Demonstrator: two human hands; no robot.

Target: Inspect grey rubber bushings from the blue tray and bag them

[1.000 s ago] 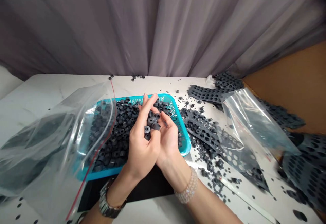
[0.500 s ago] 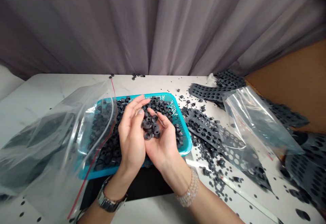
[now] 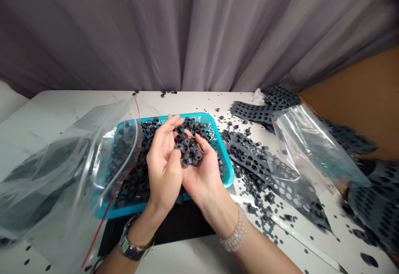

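Cupped together over a turquoise basket [image 3: 231,175], my two hands hold a small heap of black foam rings [image 3: 189,149]. My left hand [image 3: 163,164] is curved along the heap's left side, its thumb bent against the rings. Underneath and to the right, my right hand [image 3: 204,174] bears most of them in its palm, fingers curled up. More black rings [image 3: 134,184] fill the basket below, partly hidden by my hands. A clear zip bag [image 3: 71,170] with a red strip overlaps the basket's left end; dark contents show through it.
Punched black foam sheets [image 3: 252,155] lie to the right, with scattered foam bits around them. Another clear zip bag [image 3: 324,149] rests over sheets there. A slim white cutter-like tool [image 3: 305,243] lies front right. A cardboard box [image 3: 358,103] borders the right; a grey curtain [image 3: 187,33] hangs behind.
The rings in my palms are heaped differently, and more of them show. My left thumb has bent inward and down; both hands have shifted slightly to the right.
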